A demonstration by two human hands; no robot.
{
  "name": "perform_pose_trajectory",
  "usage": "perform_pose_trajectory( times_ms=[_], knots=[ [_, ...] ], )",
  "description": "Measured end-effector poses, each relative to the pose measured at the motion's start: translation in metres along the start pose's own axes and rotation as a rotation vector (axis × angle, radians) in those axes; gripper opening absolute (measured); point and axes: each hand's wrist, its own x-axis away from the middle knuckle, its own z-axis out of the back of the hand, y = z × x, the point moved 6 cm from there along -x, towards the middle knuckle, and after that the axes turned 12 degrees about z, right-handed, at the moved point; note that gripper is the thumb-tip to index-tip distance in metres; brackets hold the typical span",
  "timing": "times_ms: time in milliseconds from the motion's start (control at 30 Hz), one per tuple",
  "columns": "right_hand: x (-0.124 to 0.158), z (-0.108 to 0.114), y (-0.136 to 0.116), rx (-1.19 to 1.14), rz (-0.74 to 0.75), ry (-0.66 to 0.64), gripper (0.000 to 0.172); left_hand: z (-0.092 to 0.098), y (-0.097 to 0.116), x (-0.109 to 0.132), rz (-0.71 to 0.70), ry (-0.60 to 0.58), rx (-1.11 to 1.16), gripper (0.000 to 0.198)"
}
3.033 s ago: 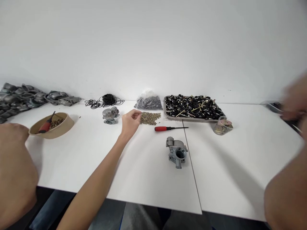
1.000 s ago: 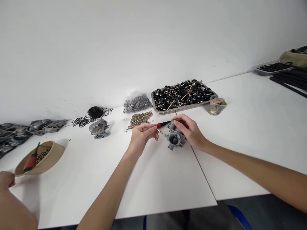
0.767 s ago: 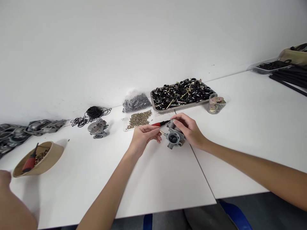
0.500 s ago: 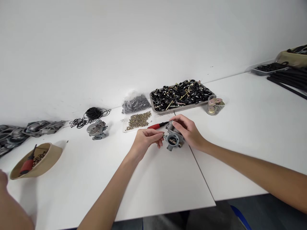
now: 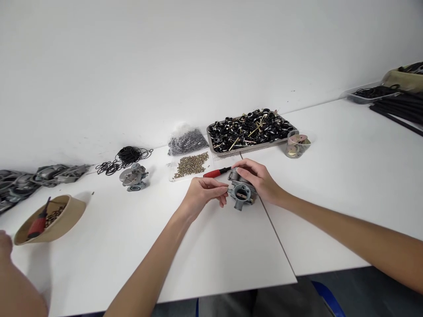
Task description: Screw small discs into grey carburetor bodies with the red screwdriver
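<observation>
A grey metal carburetor rests on the white table, its round bore facing me. My right hand grips it from the right, with thumb and fingers around its upper part. At its left side, my left hand pinches thumb and forefinger together against a small side fitting. Whatever is between those fingertips is too small and hidden to name. Just behind the hands lies a screwdriver with a red handle and black shaft. Small brass screws are heaped on a clear bag nearby.
A metal tray of black parts stands behind, with a plastic cup of discs beside it. Another carburetor and black rubber rings are to the left. Beyond them are a cardboard bowl and another person's arm.
The carburetor has turned slightly and shifted a little to the right. My left fingertips have followed it, and the brass-coloured bit at them no longer shows.
</observation>
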Motion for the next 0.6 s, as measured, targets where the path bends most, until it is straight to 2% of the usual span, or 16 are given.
perform_pose_trajectory(
  times_ms=[200,367,600],
  knots=[
    [-0.002,-0.010,0.006,-0.117,-0.091,-0.195,0.029,-0.006,-0.001,0.004,0.060,-0.183,-0.165,0.022],
    [0.000,-0.017,0.004,-0.156,-0.124,-0.242,0.027,-0.013,0.001,0.011,0.071,-0.298,-0.221,0.019],
    [0.001,-0.020,0.001,-0.165,-0.150,-0.272,0.031,-0.013,-0.001,0.011,0.081,-0.297,-0.264,0.020]
  ],
)
